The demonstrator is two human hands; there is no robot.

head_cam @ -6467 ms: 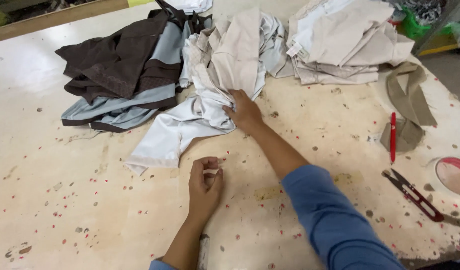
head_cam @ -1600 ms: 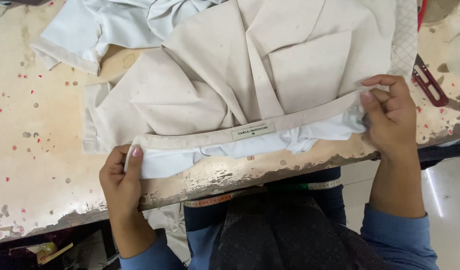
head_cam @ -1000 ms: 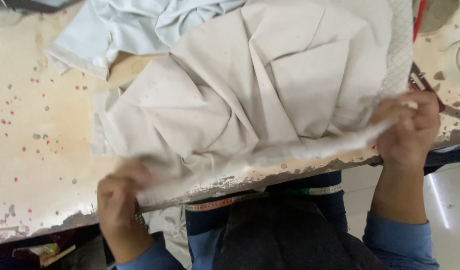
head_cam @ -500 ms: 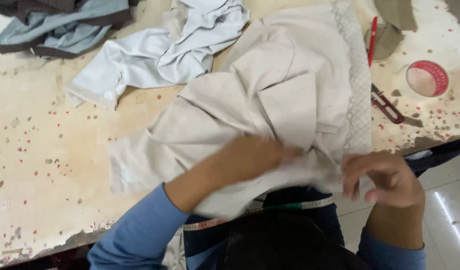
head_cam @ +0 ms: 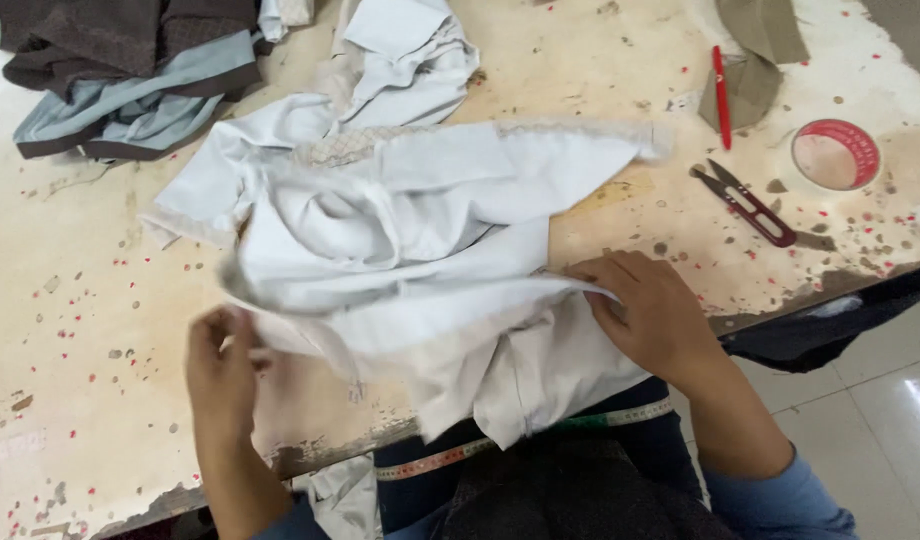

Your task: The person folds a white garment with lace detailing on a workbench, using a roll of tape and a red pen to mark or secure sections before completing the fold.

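Paint-speckled, worn counter (head_cam: 80, 300), with a pale cream garment (head_cam: 410, 260) spread crumpled across its near edge, long axis running left to right between both hands. Its left end is pinched by the left hand (head_cam: 220, 365); the right hand (head_cam: 650, 315) is pressed flat on a fold. Soft woven cloth, lacy trim along the far edge.

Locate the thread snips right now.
Head view: the snips lie on the table at right, between the red pen and the right hand, just left of the red tape roll.
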